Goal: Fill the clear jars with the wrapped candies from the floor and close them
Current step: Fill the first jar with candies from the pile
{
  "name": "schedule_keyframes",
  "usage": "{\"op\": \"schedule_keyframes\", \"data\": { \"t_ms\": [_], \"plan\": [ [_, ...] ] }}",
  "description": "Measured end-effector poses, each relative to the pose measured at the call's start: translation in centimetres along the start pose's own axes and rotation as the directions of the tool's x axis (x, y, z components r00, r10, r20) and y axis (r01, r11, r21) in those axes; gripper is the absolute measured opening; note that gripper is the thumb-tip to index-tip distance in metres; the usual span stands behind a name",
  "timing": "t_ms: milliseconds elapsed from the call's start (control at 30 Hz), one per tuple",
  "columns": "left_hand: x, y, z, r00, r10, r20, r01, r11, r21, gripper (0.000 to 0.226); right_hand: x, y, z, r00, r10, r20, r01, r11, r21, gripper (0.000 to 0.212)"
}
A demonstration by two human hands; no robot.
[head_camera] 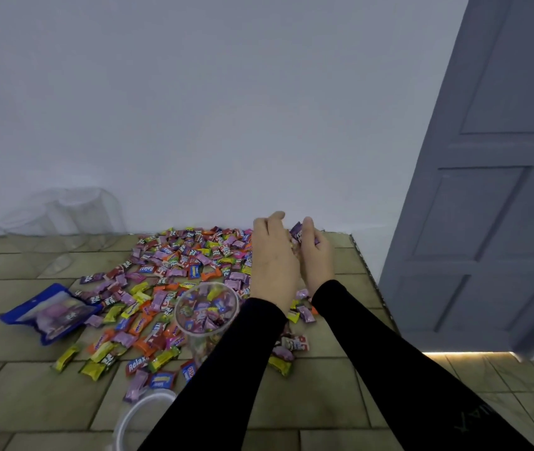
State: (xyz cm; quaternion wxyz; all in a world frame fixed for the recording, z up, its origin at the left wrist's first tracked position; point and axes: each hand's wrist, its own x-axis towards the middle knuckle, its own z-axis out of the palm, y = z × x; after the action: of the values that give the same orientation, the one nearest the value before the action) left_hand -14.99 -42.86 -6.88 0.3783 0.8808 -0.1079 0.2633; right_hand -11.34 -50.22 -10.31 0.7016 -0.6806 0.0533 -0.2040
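Observation:
Wrapped candies (pixel 174 271) in purple, yellow, orange and red lie spread over the tiled floor up to the wall. An open clear jar (pixel 207 307) stands among them, partly filled with candies. Both my hands are raised together over the far right of the pile, beyond the jar. My left hand (pixel 270 255) and my right hand (pixel 316 252) cup a bunch of candies between them; a purple candy (pixel 296 231) sticks out at the top. A clear round lid (pixel 138 421) lies on the floor near me, left of my left sleeve.
A blue candy bag (pixel 52 312) lies on the floor at the left. Clear plastic containers (pixel 70 211) stand against the white wall at the back left. A grey door (pixel 487 190) stands open on the right, with a lit strip at its foot.

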Motion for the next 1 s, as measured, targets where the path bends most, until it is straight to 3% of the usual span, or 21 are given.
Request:
{"op": "schedule_keyframes", "data": {
  "t_ms": [167, 433, 700, 1000],
  "plan": [
    [0.9, 0.7, -5.3, 0.998, 0.004, -0.059, -0.014, 0.985, -0.173, 0.033, -1.6, -2.9, 1.8, 1.000, -0.018, 0.008, 0.017, 0.998, 0.065, 0.053],
    [-0.7, -4.9, -11.4, 0.998, -0.027, -0.049, 0.012, 0.961, -0.276, 0.029, -6.6, -4.9, 5.8, 0.996, 0.027, 0.080, -0.039, 0.986, 0.159, 0.056],
    [-4.0, -8.7, -12.1, 0.994, -0.111, -0.018, 0.093, 0.902, -0.421, 0.029, -9.9, -5.6, 7.7, 0.999, 0.047, 0.002, -0.047, 0.988, 0.150, 0.053],
    [-5.4, -9.8, -11.1, 0.991, -0.115, -0.068, 0.065, 0.859, -0.507, 0.023, -11.0, -4.9, 9.0, 0.996, 0.041, -0.085, -0.033, 0.995, 0.090, 0.053]
  ]
}}
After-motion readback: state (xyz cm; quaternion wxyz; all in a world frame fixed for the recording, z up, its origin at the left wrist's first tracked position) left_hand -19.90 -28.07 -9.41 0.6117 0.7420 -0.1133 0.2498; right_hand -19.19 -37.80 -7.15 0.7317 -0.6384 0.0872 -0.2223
